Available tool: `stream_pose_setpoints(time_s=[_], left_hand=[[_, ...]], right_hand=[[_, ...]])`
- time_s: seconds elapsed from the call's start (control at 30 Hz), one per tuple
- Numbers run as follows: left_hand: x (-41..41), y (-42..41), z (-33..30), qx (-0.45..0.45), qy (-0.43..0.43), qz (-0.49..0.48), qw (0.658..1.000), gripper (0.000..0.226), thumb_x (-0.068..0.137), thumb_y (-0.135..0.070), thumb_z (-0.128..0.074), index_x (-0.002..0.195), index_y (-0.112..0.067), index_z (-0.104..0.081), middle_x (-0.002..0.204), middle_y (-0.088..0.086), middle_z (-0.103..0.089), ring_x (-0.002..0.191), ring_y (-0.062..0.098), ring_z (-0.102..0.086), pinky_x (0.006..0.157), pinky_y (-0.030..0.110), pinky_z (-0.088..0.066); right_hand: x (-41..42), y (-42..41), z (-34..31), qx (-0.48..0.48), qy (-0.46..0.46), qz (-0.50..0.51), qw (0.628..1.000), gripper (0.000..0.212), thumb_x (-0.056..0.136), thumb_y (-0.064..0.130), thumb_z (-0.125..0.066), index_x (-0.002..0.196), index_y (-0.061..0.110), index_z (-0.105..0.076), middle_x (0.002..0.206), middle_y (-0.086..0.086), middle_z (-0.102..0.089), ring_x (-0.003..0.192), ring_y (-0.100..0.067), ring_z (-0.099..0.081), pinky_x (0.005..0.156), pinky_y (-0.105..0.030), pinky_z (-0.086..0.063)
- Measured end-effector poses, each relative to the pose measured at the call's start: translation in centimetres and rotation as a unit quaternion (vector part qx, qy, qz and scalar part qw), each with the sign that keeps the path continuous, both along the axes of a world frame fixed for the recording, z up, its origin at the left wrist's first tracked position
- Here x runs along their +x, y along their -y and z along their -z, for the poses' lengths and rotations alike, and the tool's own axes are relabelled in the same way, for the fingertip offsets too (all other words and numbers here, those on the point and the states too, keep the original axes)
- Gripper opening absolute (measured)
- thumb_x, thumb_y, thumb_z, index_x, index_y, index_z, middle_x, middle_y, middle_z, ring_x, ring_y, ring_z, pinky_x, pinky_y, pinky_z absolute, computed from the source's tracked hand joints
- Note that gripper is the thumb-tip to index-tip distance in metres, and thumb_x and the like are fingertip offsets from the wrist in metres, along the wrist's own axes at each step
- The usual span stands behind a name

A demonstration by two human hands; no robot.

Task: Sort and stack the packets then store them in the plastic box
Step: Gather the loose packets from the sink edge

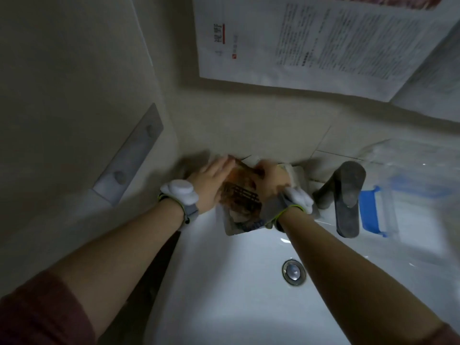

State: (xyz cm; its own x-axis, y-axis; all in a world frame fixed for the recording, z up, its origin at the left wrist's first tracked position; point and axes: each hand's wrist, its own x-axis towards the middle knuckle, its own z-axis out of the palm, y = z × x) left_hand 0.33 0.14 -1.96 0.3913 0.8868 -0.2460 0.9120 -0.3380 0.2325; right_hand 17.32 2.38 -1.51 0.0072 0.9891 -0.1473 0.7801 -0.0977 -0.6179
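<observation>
A stack of brown and orange printed packets (242,197) lies on the back rim of a white sink, against the tiled wall. My left hand (211,181) lies flat along the stack's left side, fingers stretched toward the wall. From the right, my right hand (272,181) closes over the top packet. A pale packet (295,174) shows behind my right hand. The plastic box (378,210), clear with a blue clip, stands right of the tap. The picture is blurred, so the number of packets cannot be told.
A dark tap (346,195) stands just right of my right hand, between the packets and the box. The white basin (249,282) with its metal drain (293,271) lies below my arms. Printed sheets (311,46) hang on the wall above.
</observation>
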Motion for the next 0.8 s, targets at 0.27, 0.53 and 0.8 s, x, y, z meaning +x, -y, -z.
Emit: stream_pose_setpoints(time_s=[0.27, 0.53, 0.8], left_hand=[[1.2, 2.7, -4.8, 0.053, 0.142, -0.057, 0.987, 0.037, 0.082, -0.032, -0.066, 0.108, -0.007, -0.06, 0.11, 0.015, -0.064, 0.101, 0.031, -0.061, 0.08, 0.032, -0.045], [-0.9, 7.0, -3.4, 0.094, 0.193, -0.082, 0.973, 0.037, 0.086, -0.033, -0.051, 0.088, 0.002, -0.063, 0.073, 0.02, -0.068, 0.065, 0.031, -0.064, 0.056, 0.029, -0.04], [-3.9, 8.5, -1.4, 0.162, 0.144, -0.143, 0.966, 0.063, 0.078, -0.049, -0.027, 0.087, 0.002, -0.063, 0.07, 0.022, -0.068, 0.059, 0.037, -0.063, 0.054, 0.039, -0.046]], right_hand=[[1.5, 3.7, -4.7, 0.143, -0.14, -0.177, 0.964, 0.008, 0.081, 0.009, -0.064, 0.088, 0.006, -0.066, 0.077, -0.006, -0.064, 0.074, -0.014, -0.055, 0.068, -0.028, -0.04], [1.9, 6.4, -4.8, 0.125, -0.135, -0.202, 0.962, 0.034, 0.091, 0.029, -0.046, 0.114, 0.008, -0.058, 0.106, -0.011, -0.069, 0.098, -0.021, -0.062, 0.085, -0.03, -0.045], [2.7, 3.4, 2.0, -0.047, 0.265, -0.269, 0.925, 0.067, 0.086, 0.053, -0.041, 0.143, 0.023, -0.022, 0.157, -0.002, -0.015, 0.144, -0.025, -0.014, 0.118, -0.045, -0.012]])
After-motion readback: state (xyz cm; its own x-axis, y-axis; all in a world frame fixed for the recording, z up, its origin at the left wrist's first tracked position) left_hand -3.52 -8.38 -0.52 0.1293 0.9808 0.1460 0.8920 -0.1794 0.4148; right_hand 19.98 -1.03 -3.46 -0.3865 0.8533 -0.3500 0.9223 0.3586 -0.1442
